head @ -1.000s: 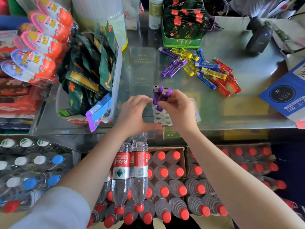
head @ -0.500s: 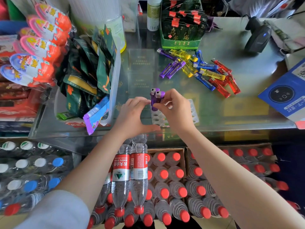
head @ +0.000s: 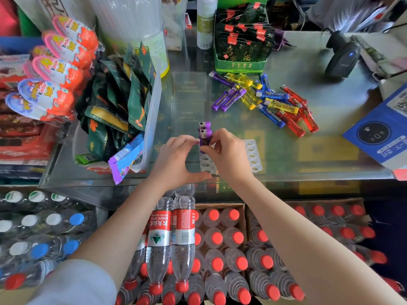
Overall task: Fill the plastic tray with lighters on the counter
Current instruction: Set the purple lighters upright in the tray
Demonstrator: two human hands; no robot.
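A clear plastic tray (head: 253, 157) with rows of oval holes lies on the glass counter near its front edge. Two purple lighters (head: 205, 134) stand upright at the tray's left end, one behind the other. My right hand (head: 226, 155) pinches the nearer purple lighter between thumb and fingers. My left hand (head: 176, 159) rests at the tray's left edge, fingertips against the same lighters, thumb along the tray's front. A loose heap of lighters (head: 264, 100) in purple, yellow, blue and red lies on the counter behind and to the right. My hands hide much of the tray.
A clear bin of green snack packets (head: 123, 111) stands left of the tray. A green display box (head: 240, 62) sits behind the heap, a black barcode scanner (head: 341, 58) far right, a blue payment card stand (head: 378, 133) at the right edge. Water bottles (head: 171, 238) fill the floor below.
The two purple lighters have come from tilted to upright and sit lower at the tray's left end. Both hands stayed around them.
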